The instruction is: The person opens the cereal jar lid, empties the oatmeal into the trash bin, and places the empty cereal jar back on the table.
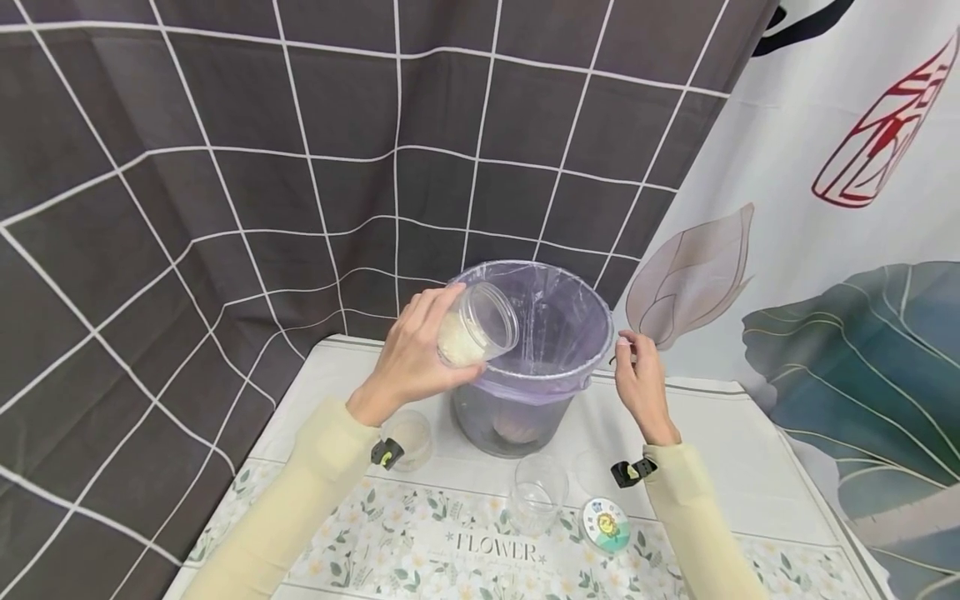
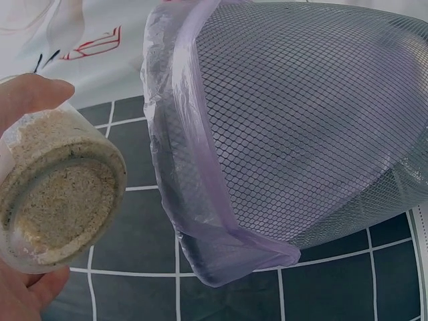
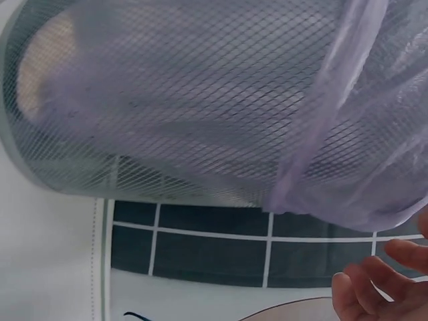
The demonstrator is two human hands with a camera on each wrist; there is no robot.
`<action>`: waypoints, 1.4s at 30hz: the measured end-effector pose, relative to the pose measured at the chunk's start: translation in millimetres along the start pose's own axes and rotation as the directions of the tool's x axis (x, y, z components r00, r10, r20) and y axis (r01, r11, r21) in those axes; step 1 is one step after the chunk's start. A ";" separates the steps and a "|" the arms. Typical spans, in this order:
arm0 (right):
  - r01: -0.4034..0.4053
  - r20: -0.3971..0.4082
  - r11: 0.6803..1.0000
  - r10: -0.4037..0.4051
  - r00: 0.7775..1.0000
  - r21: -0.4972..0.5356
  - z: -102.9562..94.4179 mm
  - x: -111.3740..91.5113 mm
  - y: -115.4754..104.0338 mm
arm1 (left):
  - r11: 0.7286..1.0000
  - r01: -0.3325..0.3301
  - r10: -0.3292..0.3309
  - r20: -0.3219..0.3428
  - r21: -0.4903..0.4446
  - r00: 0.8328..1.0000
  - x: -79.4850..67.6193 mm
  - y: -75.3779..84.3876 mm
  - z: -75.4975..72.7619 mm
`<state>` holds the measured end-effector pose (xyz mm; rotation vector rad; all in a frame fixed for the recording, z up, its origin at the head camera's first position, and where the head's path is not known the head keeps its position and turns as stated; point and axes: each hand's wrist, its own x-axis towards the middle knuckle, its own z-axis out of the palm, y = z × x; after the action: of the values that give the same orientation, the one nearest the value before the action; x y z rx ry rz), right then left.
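Observation:
My left hand (image 1: pixel 416 354) grips a clear plastic jar (image 1: pixel 501 312) around its side. It is tilted with its mouth over the left rim of a mesh waste bin (image 1: pixel 498 429). Pale, crumbly bits (image 2: pixel 67 204) lie against the jar's bottom and lower side. A thin purple bag (image 2: pixel 200 134) lines the bin and folds over its rim. Just off the bin's right rim is my right hand (image 1: pixel 641 379), fingers loosely curled. Nothing shows between those fingers (image 3: pixel 378 284) in the right wrist view.
On the table (image 1: pixel 697 417), a round clear container (image 1: pixel 408 437) with pale contents stands left of the bin. In front are a clear cup (image 1: pixel 540 487) and a round printed lid (image 1: pixel 606 525). A dark checked cloth (image 1: pixel 337 192) hangs behind.

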<state>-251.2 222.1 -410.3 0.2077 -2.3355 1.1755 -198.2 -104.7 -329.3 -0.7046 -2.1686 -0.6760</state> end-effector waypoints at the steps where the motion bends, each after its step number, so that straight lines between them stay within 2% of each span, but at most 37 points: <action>1: -0.003 -0.008 1.000 0.003 1.000 0.002 0.2 1.5 -1.3 | 1.000 -0.005 0.005 -0.004 0.000 1.000 0.1 -0.1 0.2; 7: -0.021 -0.019 1.000 0.021 1.000 0.009 -0.4 9.4 -11.0 | 0.999 -0.022 0.022 -0.017 0.025 1.000 2.3 -1.5 1.5; 15: 0.039 0.017 0.999 -0.039 0.999 0.011 2.4 22.1 -24.4 | 0.998 -0.042 0.043 -0.020 0.050 0.999 7.8 -5.4 4.8; 24: -0.009 0.089 1.000 0.011 0.996 -0.023 10.4 32.3 -39.9 | 0.996 -0.044 0.046 -0.019 0.080 0.999 12.1 -9.1 8.1; 31: -0.106 0.172 0.989 0.122 0.978 -0.103 14.2 40.1 -49.1 | 0.995 -0.038 0.039 -0.006 0.094 0.999 14.5 -11.9 10.5; 37: -0.103 0.227 0.978 0.144 0.963 -0.182 19.9 46.2 -52.2 | 0.993 -0.033 0.031 0.014 0.118 0.999 14.8 -14.2 9.7; 42: -0.105 0.297 0.960 0.182 0.937 -0.259 19.2 49.2 -53.7 | 0.990 -0.033 0.029 0.037 0.137 0.999 17.1 -15.9 8.3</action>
<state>-281.6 178.6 -356.9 0.1500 -2.7956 0.9696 -222.6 -106.0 -324.7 -0.6803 -2.2077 -0.4961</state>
